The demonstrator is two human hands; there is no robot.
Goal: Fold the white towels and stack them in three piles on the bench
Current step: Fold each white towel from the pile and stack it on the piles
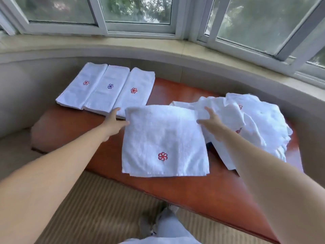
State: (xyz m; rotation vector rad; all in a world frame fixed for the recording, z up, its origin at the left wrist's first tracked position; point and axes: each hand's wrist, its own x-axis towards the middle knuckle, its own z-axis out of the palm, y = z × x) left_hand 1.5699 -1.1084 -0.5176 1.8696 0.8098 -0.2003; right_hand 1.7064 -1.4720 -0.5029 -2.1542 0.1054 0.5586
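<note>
Fingers hidden behind towel

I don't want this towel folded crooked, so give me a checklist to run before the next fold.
1. Both hands hold the towel: ok. The left hand grips its left edge, the right hand its right edge near the top.
2. Half-folded towel layers aligned: cannot tell; bottom edges look roughly even.
3. Red logo facing up: ok.
4. Bare bench space for folding: ok, near edge is free.
5. Three piles ready to receive: ok, side by side at far left.
6. Unfolded heap out of the way: not ok, it touches the towel's right side.
</note>
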